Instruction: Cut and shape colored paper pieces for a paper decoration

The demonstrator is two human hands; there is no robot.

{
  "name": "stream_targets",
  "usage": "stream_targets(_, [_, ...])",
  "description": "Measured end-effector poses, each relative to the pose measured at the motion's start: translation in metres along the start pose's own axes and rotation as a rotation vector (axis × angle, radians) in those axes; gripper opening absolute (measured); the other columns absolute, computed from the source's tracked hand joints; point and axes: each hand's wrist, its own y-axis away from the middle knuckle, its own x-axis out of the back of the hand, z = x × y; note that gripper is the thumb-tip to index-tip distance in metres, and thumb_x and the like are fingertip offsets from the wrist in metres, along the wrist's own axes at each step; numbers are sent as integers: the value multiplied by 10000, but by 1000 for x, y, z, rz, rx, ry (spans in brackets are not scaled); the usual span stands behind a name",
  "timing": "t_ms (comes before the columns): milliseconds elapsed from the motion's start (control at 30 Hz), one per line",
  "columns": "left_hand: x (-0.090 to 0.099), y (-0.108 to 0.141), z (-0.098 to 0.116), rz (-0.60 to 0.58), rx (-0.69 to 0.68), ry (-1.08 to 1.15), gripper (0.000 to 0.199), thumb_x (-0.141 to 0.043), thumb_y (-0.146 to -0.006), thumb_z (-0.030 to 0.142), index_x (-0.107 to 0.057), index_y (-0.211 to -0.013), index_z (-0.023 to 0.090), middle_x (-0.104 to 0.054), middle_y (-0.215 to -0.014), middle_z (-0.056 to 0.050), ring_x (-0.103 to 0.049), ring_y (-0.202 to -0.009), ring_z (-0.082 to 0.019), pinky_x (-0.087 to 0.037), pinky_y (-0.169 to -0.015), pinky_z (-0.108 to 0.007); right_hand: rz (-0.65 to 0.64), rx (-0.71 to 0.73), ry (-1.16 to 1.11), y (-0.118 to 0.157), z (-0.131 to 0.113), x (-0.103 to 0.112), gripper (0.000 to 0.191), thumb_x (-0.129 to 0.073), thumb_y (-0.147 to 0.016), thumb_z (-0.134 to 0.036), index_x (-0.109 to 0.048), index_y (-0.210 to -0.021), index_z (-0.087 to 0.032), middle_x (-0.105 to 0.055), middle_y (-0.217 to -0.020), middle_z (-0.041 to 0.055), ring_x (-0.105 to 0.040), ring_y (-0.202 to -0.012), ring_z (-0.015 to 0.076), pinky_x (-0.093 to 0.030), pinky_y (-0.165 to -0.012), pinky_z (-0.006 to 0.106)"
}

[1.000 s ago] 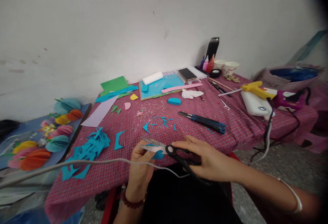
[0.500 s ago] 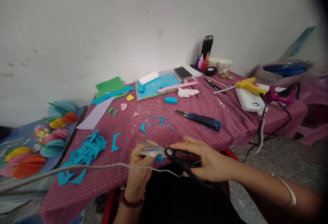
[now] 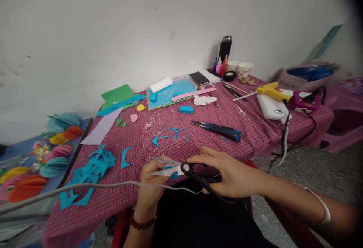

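My right hand (image 3: 224, 172) grips the black handles of a pair of scissors (image 3: 185, 168), whose blades point left and stand a little apart. Pinched in my left hand (image 3: 153, 178) is a small piece of blue paper (image 3: 174, 175), partly hidden behind the blades. Both hands are over the front edge of the table, above my lap. Past them on the cloth lie small blue paper scraps (image 3: 155, 140) and a utility knife (image 3: 217, 130). A curved blue offcut (image 3: 124, 157) and a heap of blue paper cuttings (image 3: 93, 168) are to the left.
A pale cable (image 3: 99, 185) crosses in front of my left wrist. Paper fruit shapes (image 3: 31, 187) sit on a lower surface at left. A yellow glue gun (image 3: 270, 90) rests on a white box (image 3: 272, 106) at right. Paper cups (image 3: 245, 70) and a black flask (image 3: 225, 49) stand at the back.
The view has shifted slightly, so the table things appear a little further left. The scissor blades stay around the blue paper, and both hands keep nearly the same hold.
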Motion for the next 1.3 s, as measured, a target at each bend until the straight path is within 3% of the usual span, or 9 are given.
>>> stream_targets(400, [-7, 1, 1, -55, 76, 65, 69, -742, -673, 205, -723, -726, 165, -627, -689, -36, -582, -609, -128, -486, -557, -230, 4, 7, -41, 11, 10, -6, 622, -659, -764, -241, -463, -1351, -295, -598, -1134, 73, -578, -994, 227, -457, -854, 359])
stream_targets(833, [-9, -2, 0, -66, 54, -11, 38, -756, -644, 168, -722, -660, 174, -660, -719, -42, -604, -656, -139, -494, -601, -236, 4, -51, 65, 8, 6, 1, 669, -702, -695, -224, -483, -1324, -287, -562, -1029, 63, -564, -903, 210, -464, -800, 344])
stream_targets(1300, [-5, -4, 1, -219, 46, -22, 121, -693, -717, 100, -741, -727, 211, -670, -755, -33, -612, -671, -132, -486, -608, -239, -34, -11, -34, 16, 17, -2, 604, -648, -786, -271, -450, -1356, -284, -605, -1109, 67, -580, -948, 207, -456, -831, 333])
